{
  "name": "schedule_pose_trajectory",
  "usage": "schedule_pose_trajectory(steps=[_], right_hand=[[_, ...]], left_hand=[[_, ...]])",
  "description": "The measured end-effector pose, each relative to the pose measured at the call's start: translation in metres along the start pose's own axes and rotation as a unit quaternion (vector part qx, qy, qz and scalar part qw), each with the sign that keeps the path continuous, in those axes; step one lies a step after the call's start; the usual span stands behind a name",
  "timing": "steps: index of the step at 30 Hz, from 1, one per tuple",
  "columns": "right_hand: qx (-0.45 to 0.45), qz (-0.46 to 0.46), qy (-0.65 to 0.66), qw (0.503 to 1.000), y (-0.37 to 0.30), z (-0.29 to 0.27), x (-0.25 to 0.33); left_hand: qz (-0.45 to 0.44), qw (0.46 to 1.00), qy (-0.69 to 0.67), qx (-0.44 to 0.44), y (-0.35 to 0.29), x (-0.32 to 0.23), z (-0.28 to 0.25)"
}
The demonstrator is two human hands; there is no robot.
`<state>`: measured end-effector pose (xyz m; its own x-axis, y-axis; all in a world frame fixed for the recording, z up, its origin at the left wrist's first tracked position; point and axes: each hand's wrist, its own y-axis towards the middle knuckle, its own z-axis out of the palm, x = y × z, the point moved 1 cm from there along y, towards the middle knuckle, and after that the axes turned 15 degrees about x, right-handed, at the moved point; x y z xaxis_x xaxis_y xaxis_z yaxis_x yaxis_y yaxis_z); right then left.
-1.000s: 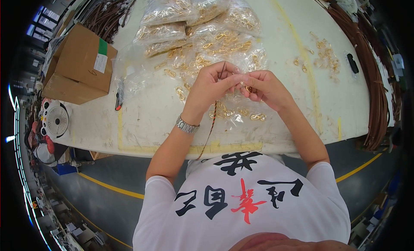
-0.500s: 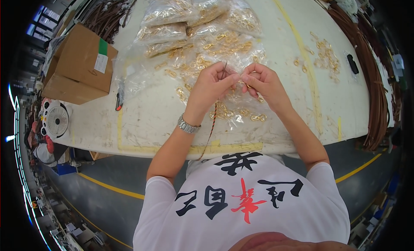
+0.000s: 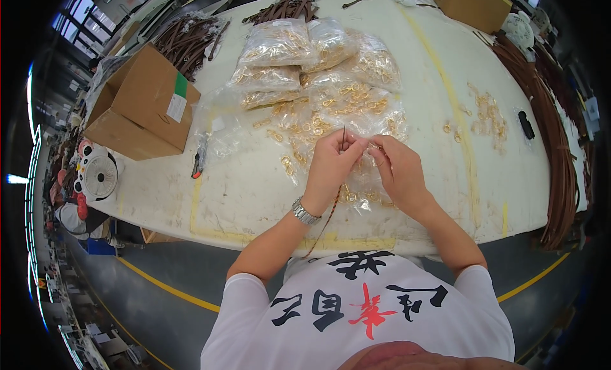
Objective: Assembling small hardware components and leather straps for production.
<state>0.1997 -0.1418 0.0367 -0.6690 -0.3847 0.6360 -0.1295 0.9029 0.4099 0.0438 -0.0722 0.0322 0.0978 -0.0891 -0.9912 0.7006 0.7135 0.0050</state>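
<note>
My left hand is closed in a pinch on a thin brown braided cord. One end of the cord stands up above my fingers, and the rest hangs past my palm to the table's near edge. Fingertip to fingertip with it, my right hand is closed too; what it pinches is hidden behind the fingers. Under and around both hands lie loose gold-coloured metal clasps, some in clear wrapping. Just beyond are stacked clear bags filled with similar clasps.
At left stand an open cardboard box, a box cutter and a small fan. More clasps and a black object lie at right. Brown straps run along the right edge, with others piled at the back.
The whole view has shifted, so the table sits lower and further right. A gold piece seen between my right fingers earlier is now hidden. My hands stay together over the clasps.
</note>
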Motion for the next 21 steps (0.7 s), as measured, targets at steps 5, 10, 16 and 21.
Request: schedule_pose_trajectory(steps=[5, 10, 16, 21], right_hand=[[0.018, -0.011, -0.098, 0.995, 0.000, -0.001, -0.004], [0.127, 0.104, 0.122, 0.979, 0.003, -0.015, -0.013], [0.265, 0.218, 0.549, 0.762, 0.007, -0.035, -0.035], [0.295, 0.226, 0.718, 0.589, 0.003, -0.025, -0.046]], left_hand=[[-0.031, 0.999, -0.026, -0.019, 0.000, 0.002, 0.003], [0.006, 1.000, 0.025, 0.011, 0.002, -0.008, -0.001], [0.033, 0.994, 0.068, 0.076, 0.004, -0.010, -0.007], [0.036, 0.994, 0.031, 0.102, 0.004, -0.008, -0.012]])
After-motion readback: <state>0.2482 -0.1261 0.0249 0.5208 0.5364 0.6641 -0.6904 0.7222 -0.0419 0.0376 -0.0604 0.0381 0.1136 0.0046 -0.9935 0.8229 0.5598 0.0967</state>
